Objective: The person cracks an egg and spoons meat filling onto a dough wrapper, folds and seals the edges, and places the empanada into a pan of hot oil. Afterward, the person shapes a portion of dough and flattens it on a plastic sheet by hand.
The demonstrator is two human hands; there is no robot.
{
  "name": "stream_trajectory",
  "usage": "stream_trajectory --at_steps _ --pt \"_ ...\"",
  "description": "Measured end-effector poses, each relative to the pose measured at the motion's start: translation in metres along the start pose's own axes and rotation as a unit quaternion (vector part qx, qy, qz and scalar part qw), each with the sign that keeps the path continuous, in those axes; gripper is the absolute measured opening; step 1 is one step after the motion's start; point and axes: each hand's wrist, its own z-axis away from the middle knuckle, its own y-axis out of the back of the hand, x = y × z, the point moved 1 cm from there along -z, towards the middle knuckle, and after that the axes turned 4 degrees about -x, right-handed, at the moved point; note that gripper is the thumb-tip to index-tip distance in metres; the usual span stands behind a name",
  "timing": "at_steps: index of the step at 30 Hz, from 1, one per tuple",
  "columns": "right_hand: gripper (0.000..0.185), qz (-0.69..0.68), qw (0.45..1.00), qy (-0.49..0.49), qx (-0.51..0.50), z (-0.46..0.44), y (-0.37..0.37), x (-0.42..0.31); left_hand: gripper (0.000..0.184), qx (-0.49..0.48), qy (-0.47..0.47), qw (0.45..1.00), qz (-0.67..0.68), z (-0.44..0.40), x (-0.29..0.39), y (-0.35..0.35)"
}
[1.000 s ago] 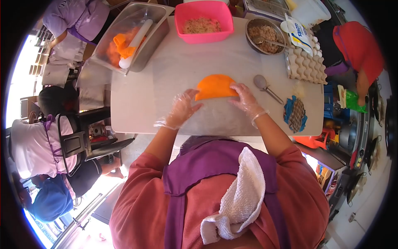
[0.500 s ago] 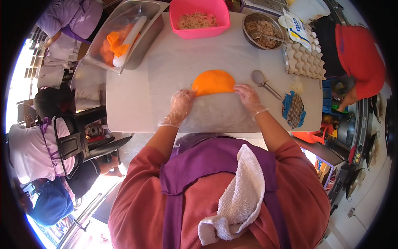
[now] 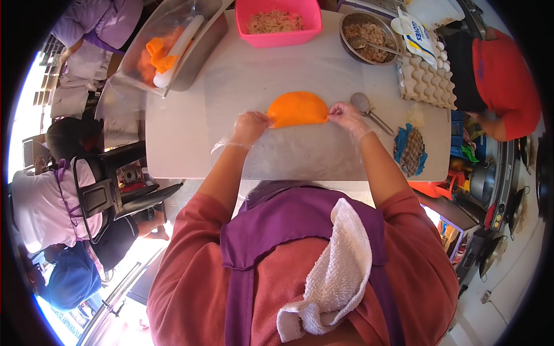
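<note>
Head view: a half-moon of orange dough (image 3: 298, 108) lies mid-table on a plastic sheet (image 3: 288, 155), probably there against sticking. Left hand (image 3: 251, 127) and right hand (image 3: 347, 117), in clear gloves, seem to pinch its two near corners, which would steady the straight edge. Just beside the right hand rests a pizza cutter (image 3: 360, 102), within easy reach; a pink basin (image 3: 280, 39) and steel bowl (image 3: 362, 59) stand farther back, leaving working room.

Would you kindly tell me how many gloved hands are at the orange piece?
2: the left hand at the left corner of the orange piece, and the right hand at its right corner. None seems hidden there.
</note>
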Motion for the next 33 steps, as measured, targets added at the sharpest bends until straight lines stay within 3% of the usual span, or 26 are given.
stream_trajectory --at_steps 4,9,13,15,16,18,19,21,24,33 --pt "0.019 0.031 0.999 -0.007 -0.010 -0.006 0.003 0.001 0.017 0.019 0.025 0.998 0.057 -0.003 0.003 -0.001" --pt "0.021 0.063 0.998 -0.020 -0.005 -0.010 0.001 0.003 0.029 0.022 0.119 0.991 0.060 -0.007 0.007 -0.001" --pt "0.023 0.134 0.990 -0.043 -0.015 -0.004 0.009 -0.013 0.029 0.032 0.089 0.995 0.037 -0.012 -0.006 -0.007" --pt "0.025 0.104 0.994 -0.029 -0.030 -0.001 0.017 -0.018 0.032 0.104 0.059 0.977 0.176 -0.022 -0.028 -0.014" --pt "0.025 0.104 0.994 -0.029 -0.029 -0.003 0.016 -0.011 0.032 0.104 0.059 0.977 0.176 -0.021 -0.025 -0.011" --pt "0.030 0.022 0.994 -0.020 0.101 -0.007 0.009 0.001 0.038 0.177 0.074 0.964 0.187 -0.018 -0.020 -0.005" --pt "0.030 0.022 0.995 -0.020 0.099 -0.008 0.003 0.007 0.038 0.177 0.076 0.963 0.187 -0.014 -0.017 -0.008" --pt "0.035 0.268 0.929 0.119 0.225 -0.002 -0.010 0.009 0.041 0.266 0.011 0.962 -0.066 -0.005 -0.003 -0.018" --pt "0.043 0.312 0.919 0.047 0.236 0.008 -0.025 -0.002 0.046 0.260 0.051 0.959 -0.102 -0.001 0.009 -0.031" --pt "0.052 0.322 0.924 0.016 0.205 0.007 -0.029 -0.004 0.047 0.236 0.048 0.964 -0.114 0.004 0.015 -0.033"
